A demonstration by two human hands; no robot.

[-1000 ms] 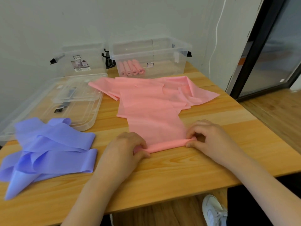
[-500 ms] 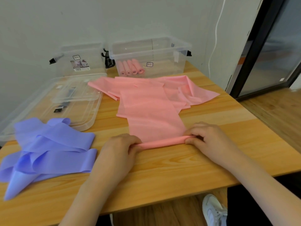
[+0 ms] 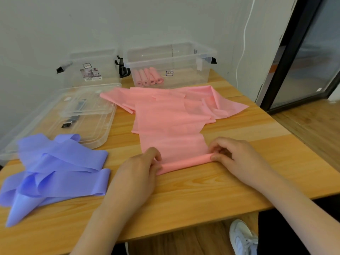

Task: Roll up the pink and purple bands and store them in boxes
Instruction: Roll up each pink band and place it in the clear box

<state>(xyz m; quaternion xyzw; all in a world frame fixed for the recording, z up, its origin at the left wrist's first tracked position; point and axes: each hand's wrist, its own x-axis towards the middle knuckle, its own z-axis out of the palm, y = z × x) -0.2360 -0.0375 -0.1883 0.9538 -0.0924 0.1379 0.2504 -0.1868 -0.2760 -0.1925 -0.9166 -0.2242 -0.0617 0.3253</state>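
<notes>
Both hands are working the near end of the pink band (image 3: 171, 126), which is lying flat on the wooden table (image 3: 193, 196) and trailing back toward the wall in a loose, folded heap. The end closest to the person is sitting in a thin roll (image 3: 185, 163) running slightly uphill from left to right. The left hand (image 3: 136, 173) is curling its fingers over the left end of that roll and pinching it, and the right hand (image 3: 237, 159) is doing the same on the right end, fingertips bunched together and nipping the tip of the roll. The purple bands (image 3: 53, 170) are lying in a messy pile on the left side of the table, well apart from the hands, not rolled at all. At the back against the wall, the clear box on the right (image 3: 184, 70) is holding 4 pink rolls (image 3: 148, 77) lined up side by side, and the clear box on the left (image 3: 88, 69) is sitting next to it; can't really tell what's inside that one beyond a label. A clear lid (image 3: 73, 115) is lying flat in front of the left box, just behind the purple pile. A white shoe (image 3: 242, 238) is showing under the table edge.
</notes>
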